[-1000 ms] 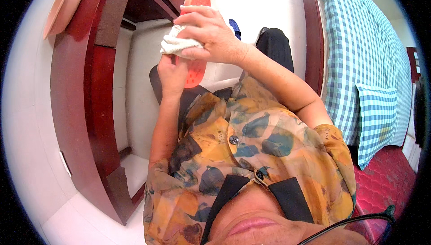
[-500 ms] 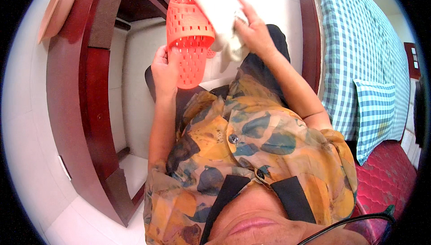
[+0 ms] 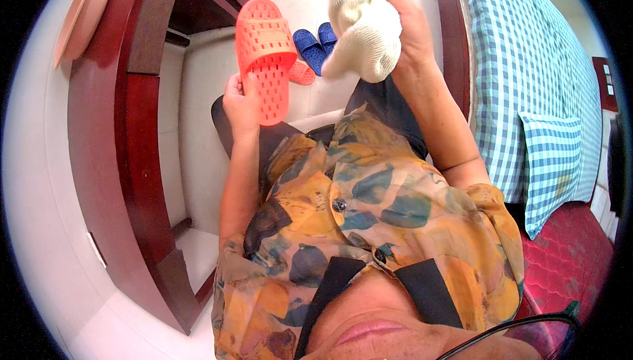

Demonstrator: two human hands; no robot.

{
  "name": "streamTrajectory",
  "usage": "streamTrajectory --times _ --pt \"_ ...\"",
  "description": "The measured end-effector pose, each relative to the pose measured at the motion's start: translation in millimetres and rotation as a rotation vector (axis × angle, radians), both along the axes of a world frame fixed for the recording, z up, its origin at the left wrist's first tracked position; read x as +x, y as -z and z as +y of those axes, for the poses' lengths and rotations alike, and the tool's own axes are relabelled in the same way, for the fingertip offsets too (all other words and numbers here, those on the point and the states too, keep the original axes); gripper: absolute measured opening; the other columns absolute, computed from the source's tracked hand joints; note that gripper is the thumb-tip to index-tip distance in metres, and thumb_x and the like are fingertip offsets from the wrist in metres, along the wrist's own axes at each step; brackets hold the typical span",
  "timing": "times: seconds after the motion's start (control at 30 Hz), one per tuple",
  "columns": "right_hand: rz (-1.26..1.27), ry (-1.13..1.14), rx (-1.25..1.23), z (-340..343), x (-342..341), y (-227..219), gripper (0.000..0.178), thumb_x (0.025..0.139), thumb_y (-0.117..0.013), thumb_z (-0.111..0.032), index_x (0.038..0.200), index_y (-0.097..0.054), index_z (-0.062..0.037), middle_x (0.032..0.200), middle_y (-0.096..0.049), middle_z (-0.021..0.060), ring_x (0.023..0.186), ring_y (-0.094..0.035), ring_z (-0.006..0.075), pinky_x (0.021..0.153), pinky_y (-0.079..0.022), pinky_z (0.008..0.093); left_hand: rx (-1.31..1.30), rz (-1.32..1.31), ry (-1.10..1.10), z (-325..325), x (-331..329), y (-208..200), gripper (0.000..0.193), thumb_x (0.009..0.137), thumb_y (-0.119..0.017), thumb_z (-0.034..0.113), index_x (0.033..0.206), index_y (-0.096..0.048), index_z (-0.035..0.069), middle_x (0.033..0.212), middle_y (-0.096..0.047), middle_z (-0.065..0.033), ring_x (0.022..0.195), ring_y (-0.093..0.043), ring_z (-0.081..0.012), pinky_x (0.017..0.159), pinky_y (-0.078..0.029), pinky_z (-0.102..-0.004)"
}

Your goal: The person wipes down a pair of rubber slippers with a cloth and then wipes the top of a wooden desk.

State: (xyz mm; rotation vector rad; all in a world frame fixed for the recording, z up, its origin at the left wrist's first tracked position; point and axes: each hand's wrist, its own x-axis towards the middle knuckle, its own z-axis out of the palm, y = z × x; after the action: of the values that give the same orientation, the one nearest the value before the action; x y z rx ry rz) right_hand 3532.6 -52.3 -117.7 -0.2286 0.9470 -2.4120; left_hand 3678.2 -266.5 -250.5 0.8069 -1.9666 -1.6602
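Coral-red perforated plastic slipper (image 3: 265,47), off-white ribbed knit cloth (image 3: 370,37), dark-blue open-toed slippers (image 3: 308,44), blue-and-white checked fabric bedsheet (image 3: 527,63), mustard leaf-patterned shirt (image 3: 395,195)

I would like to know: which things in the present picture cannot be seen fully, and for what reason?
All in the head view:
- Coral slipper on the floor: partly hidden behind the held slipper.
- Held slipper's underside: turned away.
- Right hand: partly hidden by the white cloth.
- Eyeglasses: cut off by the lower edge.
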Motion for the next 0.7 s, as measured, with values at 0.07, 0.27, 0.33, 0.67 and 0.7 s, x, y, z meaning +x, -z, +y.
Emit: streamTrajectory --times 0.07,0.27,0.33,0.67,0.7 --pt "-0.089 -0.066 -0.152 -8.5 10.7 -28.2 0.031 0.093 -0.047 -0.026 0.116 -0.046 -0.0048 0.100 -0.058 0.0134 0.086 -0.060 0.0198 0.068 -0.051 0.0307 -0.075 -0.084 0.011 2.7 0.0 14.0 0.021 0.087 -0.058 0.019 0.092 -0.058 -0.002 0.077 -0.061 -0.0017 0.068 -0.054 -0.0055 0.061 -0.043 -0.0210" --pt "-0.028 -0.062 -0.078 -36.0 19.3 -8.1 0.033 0.085 -0.058 -0.027 0.105 -0.056 -0.0006 0.089 -0.064 0.0117 0.077 -0.065 0.0214 0.068 -0.053 0.0315 0.331 -0.094 0.081 25.7 -3.1 1.3 0.024 0.089 -0.057 0.021 0.096 -0.057 -0.002 0.080 -0.061 -0.0022 0.068 -0.055 -0.0067 0.061 -0.044 -0.0221" --pt "0.612 0.130 0.492 -43.2 16.5 37.3 0.035 0.087 -0.058 -0.026 0.113 -0.054 -0.0030 0.095 -0.064 0.0100 0.081 -0.063 0.0172 0.072 -0.050 0.0264 0.422 0.030 0.111 26.0 -4.9 -2.1 0.023 0.089 -0.056 0.019 0.099 -0.055 -0.002 0.084 -0.061 -0.0030 0.071 -0.055 -0.0065 0.063 -0.045 -0.0209" --pt "1.191 0.218 0.830 -43.4 30.8 74.2 0.065 0.062 -0.078 -0.027 0.120 -0.050 -0.0159 0.115 -0.048 0.0189 0.098 -0.054 0.0347 0.082 -0.047 0.0372 0.358 0.199 0.014 31.7 -0.7 -34.0 0.018 0.090 -0.053 0.013 0.100 -0.054 -0.002 0.087 -0.060 -0.0033 0.073 -0.054 -0.0059 0.066 -0.045 -0.0217" --pt "1.233 0.277 0.876 -40.1 30.8 74.5 0.054 0.063 -0.076 -0.020 0.113 -0.056 -0.0140 0.103 -0.054 0.0171 0.090 -0.057 0.0349 0.080 -0.048 0.0353 0.329 0.184 0.001 32.1 0.0 -32.5 0.018 0.090 -0.053 0.013 0.099 -0.055 -0.002 0.087 -0.060 -0.0031 0.073 -0.054 -0.0057 0.066 -0.045 -0.0217"
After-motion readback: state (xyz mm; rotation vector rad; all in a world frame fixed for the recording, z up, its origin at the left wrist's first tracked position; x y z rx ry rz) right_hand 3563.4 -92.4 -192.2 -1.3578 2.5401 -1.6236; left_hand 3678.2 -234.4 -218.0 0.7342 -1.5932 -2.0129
